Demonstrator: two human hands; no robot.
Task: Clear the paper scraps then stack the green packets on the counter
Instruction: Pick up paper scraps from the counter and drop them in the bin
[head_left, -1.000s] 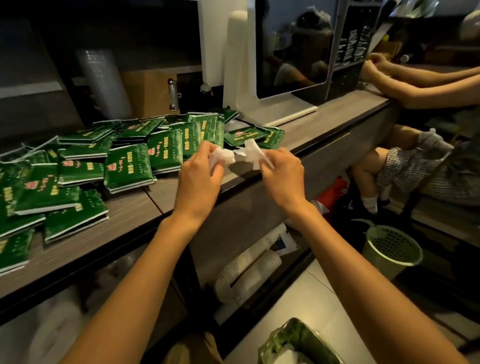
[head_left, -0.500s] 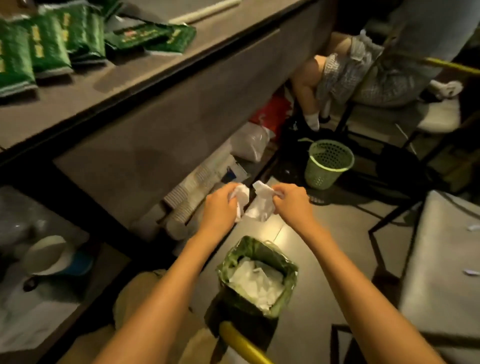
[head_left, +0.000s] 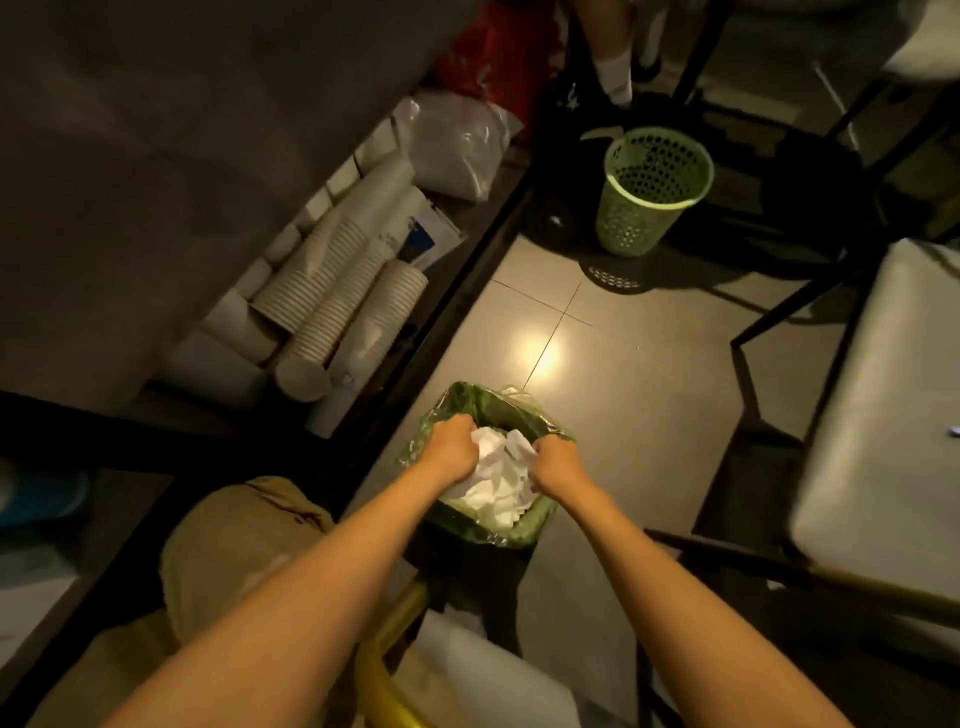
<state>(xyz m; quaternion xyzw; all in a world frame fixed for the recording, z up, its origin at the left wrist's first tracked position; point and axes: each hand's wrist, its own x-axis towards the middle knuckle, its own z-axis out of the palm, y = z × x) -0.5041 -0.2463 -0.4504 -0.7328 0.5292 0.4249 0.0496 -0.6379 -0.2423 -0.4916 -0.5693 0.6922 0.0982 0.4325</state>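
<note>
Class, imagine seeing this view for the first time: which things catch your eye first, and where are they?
Low in the middle, the left hand and right hand grip white paper scraps over a green-lined bin. Beyond, on the tiled floor, stands a green perforated basket; sleeves of paper cups lie on the shelf at left.

At lined bin (head_left: 459, 401): left hand (head_left: 451, 448), right hand (head_left: 559, 463) grip paper scraps (head_left: 497, 460).

No readable text, blue-printed box (head_left: 421, 240) by the cups (head_left: 332, 296) (print too blurred)
</note>
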